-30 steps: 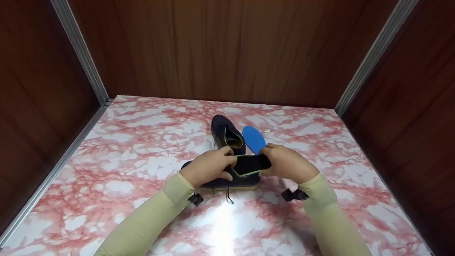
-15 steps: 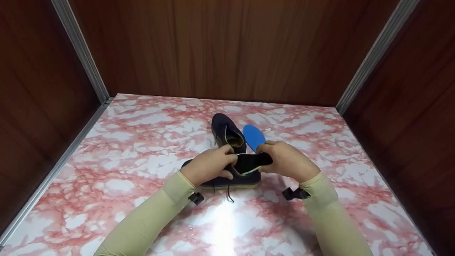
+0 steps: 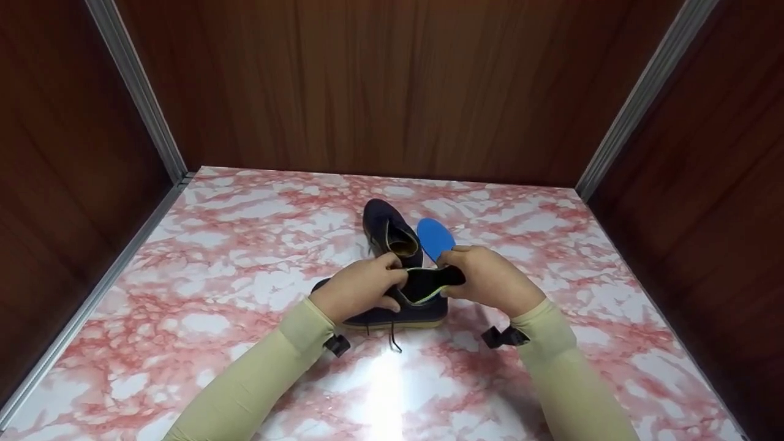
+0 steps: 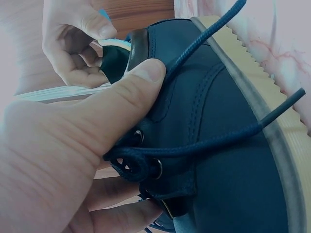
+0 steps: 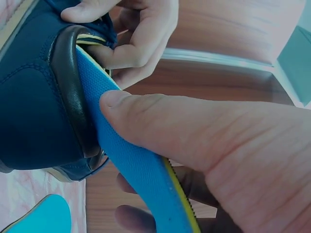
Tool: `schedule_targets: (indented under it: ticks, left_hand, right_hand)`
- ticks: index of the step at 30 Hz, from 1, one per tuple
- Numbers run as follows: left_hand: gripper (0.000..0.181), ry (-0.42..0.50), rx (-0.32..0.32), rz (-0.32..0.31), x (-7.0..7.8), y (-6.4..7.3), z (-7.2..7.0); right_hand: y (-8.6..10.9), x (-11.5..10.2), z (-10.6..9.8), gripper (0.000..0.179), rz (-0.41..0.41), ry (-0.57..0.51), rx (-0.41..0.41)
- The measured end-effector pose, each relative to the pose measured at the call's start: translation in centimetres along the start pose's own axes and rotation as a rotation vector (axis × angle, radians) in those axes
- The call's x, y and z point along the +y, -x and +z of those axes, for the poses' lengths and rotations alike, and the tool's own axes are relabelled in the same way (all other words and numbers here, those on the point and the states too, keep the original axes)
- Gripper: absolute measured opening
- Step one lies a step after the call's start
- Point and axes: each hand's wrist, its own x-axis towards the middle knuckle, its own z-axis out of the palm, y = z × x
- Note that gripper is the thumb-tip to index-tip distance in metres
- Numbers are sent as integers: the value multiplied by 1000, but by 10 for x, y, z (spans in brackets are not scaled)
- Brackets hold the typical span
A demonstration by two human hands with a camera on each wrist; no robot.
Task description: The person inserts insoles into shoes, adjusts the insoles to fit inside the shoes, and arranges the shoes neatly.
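Note:
A dark navy lace-up shoe [image 3: 404, 315] with a pale ridged sole lies sideways in front of the person, toe to the left. My left hand [image 3: 357, 289] grips it at the lacing, thumb on the near side and fingers at the opening, as the left wrist view shows. Between the thumb and fingers of my right hand [image 3: 495, 280] is the heel end of an insole [image 5: 129, 150], black on top and blue beneath with a yellow edge. Its front part is inside the shoe, hidden there. Loose lace ends [image 4: 218, 141] hang over the shoe's side.
Behind, the matching shoe [image 3: 381, 222] points away, its opening toward the person. A second insole [image 3: 433, 236], blue side up, lies right of it, partly covered by the right hand. Brown wood-grain panels [image 3: 392, 92] stand around the red-and-white marbled tabletop [image 3: 245, 361].
My right hand has shifted slightly left toward the shoe, and the insole's near edge now curves up toward the right thumb. The left hand keeps its hold; both shoes stay put.

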Motion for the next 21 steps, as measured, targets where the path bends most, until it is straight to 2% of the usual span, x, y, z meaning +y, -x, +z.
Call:
schedule_targets:
  ticks: [5,21]
  left_hand:
    - [38,-9,8,14,-1,0,2]
    - [37,-8,-4,4,0,-2,0]
  right_hand:
    - [-1,-1,3,30,-17,18,14]
    - [-3,-6,10,30,-28,61,34]
